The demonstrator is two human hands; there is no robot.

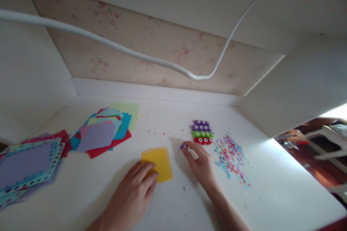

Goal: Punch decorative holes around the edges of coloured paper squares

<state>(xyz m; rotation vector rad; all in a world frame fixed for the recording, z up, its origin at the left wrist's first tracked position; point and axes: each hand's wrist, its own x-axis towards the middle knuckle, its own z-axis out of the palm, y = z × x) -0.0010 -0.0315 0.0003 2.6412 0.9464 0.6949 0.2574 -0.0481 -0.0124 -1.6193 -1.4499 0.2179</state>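
A yellow sheet of paper (pixel 162 163) lies on the table, with small holes punched along its top and right edges. The fingers of my left hand (pixel 135 189) rest flat over its left side, fingertips apart. To the right of the sheet, my right hand (pixel 200 161) pinches a small purple craft punch (pixel 183 147) with an eye-like button, just above the table. Behind it stand more such punches in rows: purple ones (pixel 202 127), green ones (pixel 203 134) and red ones (pixel 203 140).
Punched confetti (pixel 230 153) is scattered to the right. At the back left lies a pile of coloured paper (pixel 99 135); nearer left are stacked punched sheets (pixel 29 162). A white cable (pixel 130 53) hangs across above the white table (pixel 168 205).
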